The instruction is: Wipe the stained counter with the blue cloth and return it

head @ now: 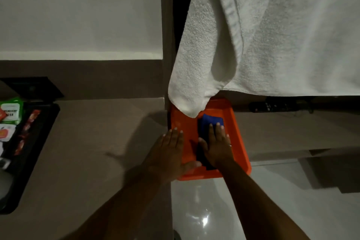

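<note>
At far left, a black tray point(41, 142) on the grey counter point(93, 142) holds small packets, among them a green-and-white sachet point(11, 111) and red sachets point(29, 124), labels too blurred to read. Moving right, a person's left hand point(168, 154) lies flat, fingers spread and holding nothing, its fingertips point(176, 129) reaching over the near-left rim of an orange tray point(240, 142) and its thumb lying along the tray's near edge. Inside that tray lies the blue cloth point(209, 121), folded into a strip whose long axis runs from the near rim toward the wall. The right hand point(217, 147) presses palm-down on the cloth, fingers extended and gripping nothing, the cloth's far end showing just beyond the fingertips point(211, 125). A white towel point(272, 35) hangs above, its lower corner dipping over the tray's far side.
</note>
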Motion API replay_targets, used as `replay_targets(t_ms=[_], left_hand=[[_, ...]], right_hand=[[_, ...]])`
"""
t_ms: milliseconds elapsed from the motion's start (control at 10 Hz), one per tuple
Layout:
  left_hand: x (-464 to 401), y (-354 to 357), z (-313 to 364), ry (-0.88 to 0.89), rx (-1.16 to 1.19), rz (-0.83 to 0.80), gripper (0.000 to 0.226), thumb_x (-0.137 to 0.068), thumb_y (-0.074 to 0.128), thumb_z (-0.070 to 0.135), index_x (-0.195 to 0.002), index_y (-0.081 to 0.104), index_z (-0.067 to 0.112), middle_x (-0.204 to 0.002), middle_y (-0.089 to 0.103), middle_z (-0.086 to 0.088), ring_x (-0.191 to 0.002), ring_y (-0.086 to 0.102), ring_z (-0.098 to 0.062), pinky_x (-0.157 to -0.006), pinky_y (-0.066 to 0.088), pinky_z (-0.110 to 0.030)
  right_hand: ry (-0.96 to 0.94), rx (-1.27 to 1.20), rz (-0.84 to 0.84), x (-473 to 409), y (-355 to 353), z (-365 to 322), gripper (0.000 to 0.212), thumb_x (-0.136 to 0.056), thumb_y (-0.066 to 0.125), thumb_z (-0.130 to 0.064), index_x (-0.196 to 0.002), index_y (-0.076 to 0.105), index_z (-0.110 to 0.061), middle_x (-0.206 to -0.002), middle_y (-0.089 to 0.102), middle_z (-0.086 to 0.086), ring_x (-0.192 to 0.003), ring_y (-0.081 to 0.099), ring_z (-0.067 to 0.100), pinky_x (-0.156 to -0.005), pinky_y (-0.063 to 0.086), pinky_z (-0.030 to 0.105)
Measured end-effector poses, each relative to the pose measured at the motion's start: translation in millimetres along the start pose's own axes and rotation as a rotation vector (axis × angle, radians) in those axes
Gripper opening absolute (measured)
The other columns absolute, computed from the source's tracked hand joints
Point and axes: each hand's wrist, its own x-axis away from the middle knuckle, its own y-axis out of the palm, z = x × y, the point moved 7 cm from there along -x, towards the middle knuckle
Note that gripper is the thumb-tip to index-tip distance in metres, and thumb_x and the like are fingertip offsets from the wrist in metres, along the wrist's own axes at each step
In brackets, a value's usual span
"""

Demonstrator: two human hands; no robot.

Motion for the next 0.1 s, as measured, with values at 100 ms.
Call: replay_targets(t_ms=[100], left_hand=[[30.2,-24.6,-18.1,-0.023,0.042,0.122,0.119,-0.069,0.006,0.091,-0.155,0.008,0.009,-0.165,0.008,-0.016,-0.152,0.009,-0.030,-0.123,0.009,-0.045]], right_hand=[[-0.047,-0.004,0.037,30.7,-13.5,-28.7,0.076,-0.093,0.032,-0.058,-0.151,0.011,-0.015,-0.161,0.004,0.015,-0.148,0.000,0.030,-0.119,0.003,0.047]])
